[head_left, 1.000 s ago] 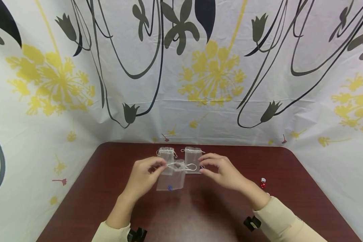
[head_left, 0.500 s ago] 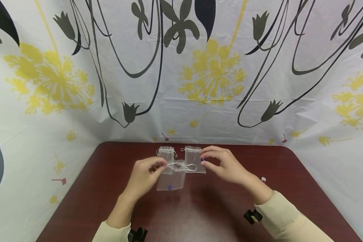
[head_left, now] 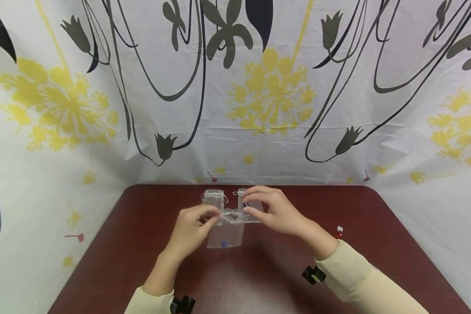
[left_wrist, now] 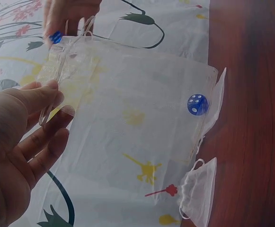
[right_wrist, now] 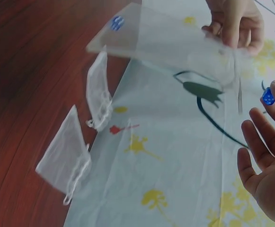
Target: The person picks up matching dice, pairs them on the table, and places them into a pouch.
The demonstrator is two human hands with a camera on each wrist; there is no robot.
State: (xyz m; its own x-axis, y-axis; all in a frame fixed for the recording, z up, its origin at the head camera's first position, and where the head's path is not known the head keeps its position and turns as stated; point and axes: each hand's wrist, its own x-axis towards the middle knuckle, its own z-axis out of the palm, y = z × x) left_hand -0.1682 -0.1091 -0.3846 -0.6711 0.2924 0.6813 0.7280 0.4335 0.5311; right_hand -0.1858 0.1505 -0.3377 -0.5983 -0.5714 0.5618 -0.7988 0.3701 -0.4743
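The left hand [head_left: 194, 226] has its grip pinching the top of a clear bag [left_wrist: 132, 109] above the surface [head_left: 149, 218]; a blue die [left_wrist: 197, 104] sits in its bottom. The right hand's [head_left: 276, 211] grip pinches a second blue die [right_wrist: 268, 96] near the bag's mouth. Two smaller-looking bags [right_wrist: 64, 153] lie beyond; a white die [head_left: 339, 229] and a red die [head_left: 339, 235] touch near the right sleeve [head_left: 347, 264].

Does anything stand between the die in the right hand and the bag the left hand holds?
Nothing visible blocks it: the right hand holds the blue die near the top of the sheer bag in the left hand. The drawstring hangs close by; whether the bag gapes is unclear.
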